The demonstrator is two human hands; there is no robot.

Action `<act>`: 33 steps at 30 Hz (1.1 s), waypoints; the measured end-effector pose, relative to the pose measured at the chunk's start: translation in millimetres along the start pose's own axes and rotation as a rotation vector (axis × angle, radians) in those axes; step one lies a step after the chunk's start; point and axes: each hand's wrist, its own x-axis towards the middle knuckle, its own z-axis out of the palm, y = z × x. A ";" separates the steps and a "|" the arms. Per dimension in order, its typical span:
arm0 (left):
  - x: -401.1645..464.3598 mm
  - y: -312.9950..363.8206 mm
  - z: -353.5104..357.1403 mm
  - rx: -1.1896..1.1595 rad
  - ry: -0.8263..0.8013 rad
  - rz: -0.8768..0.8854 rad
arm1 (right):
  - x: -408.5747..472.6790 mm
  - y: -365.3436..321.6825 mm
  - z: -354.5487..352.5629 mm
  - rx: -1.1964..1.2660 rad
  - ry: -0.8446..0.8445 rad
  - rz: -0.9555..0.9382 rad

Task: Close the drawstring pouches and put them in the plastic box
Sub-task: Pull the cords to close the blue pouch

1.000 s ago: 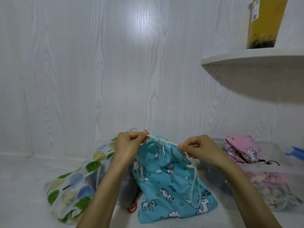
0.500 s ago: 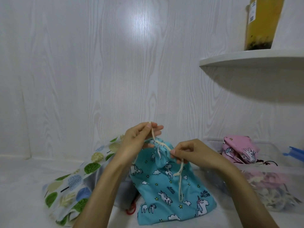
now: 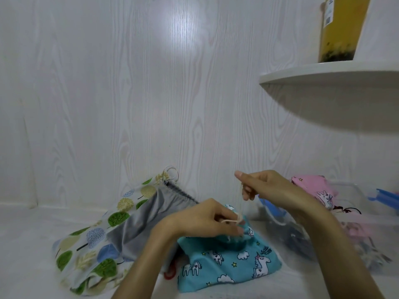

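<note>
A turquoise unicorn-print pouch [image 3: 226,266] lies on the white surface in the lower middle, its top gathered. My left hand [image 3: 207,219] presses down on the gathered neck and pinches the cream drawstring [image 3: 232,220] there. My right hand [image 3: 265,186] is raised above and to the right, pinching the cord's other end, which runs down to the neck. A tree-print pouch [image 3: 92,244] with grey lining lies open to the left. The clear plastic box [image 3: 354,225] stands at the right with a pink unicorn pouch [image 3: 313,190] inside.
A white shelf [image 3: 323,74] juts from the wall at upper right and carries a yellow drink cup [image 3: 341,29]. A blue clip [image 3: 386,196] of the box shows at the far right. A small red loop [image 3: 170,274] lies between the two pouches.
My left hand has dropped from above the pouch onto its neck. My right hand has risen up and right with the cord. The pouch top is pushed lower.
</note>
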 end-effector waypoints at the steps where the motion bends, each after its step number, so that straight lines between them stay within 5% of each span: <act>1: 1.5 2.1 4.0 0.024 -0.003 0.011 | 0.8 -1.6 5.4 -0.030 0.013 -0.042; 5: 5.5 0.1 9.0 -0.082 0.006 -0.052 | 0.4 -10.8 30.5 -0.044 -0.137 -0.271; 10: -3.1 -1.3 -6.3 -0.416 0.096 -0.108 | 7.6 2.4 14.6 -0.050 0.125 -0.331; 14: -11.8 -1.8 -22.1 -0.531 0.156 -0.107 | 7.1 22.5 -1.8 -0.329 -0.027 -0.301; 22: -15.7 4.8 -28.2 -0.565 0.137 -0.109 | 16.0 24.3 22.6 -0.168 0.037 -0.397; 25: -15.7 6.2 -29.2 -0.582 0.178 -0.135 | 17.7 27.1 27.7 -0.303 0.232 -0.407; 29: -16.9 5.2 -32.1 -0.580 0.294 -0.190 | 17.3 23.4 20.5 -0.517 0.717 -0.361; 31: -18.9 3.3 -34.7 -0.578 0.328 -0.194 | 14.8 26.3 5.1 -0.565 0.629 -0.201; 33: -19.7 1.7 -35.6 -0.581 0.344 -0.195 | 8.0 27.1 -7.1 -0.595 0.324 -0.007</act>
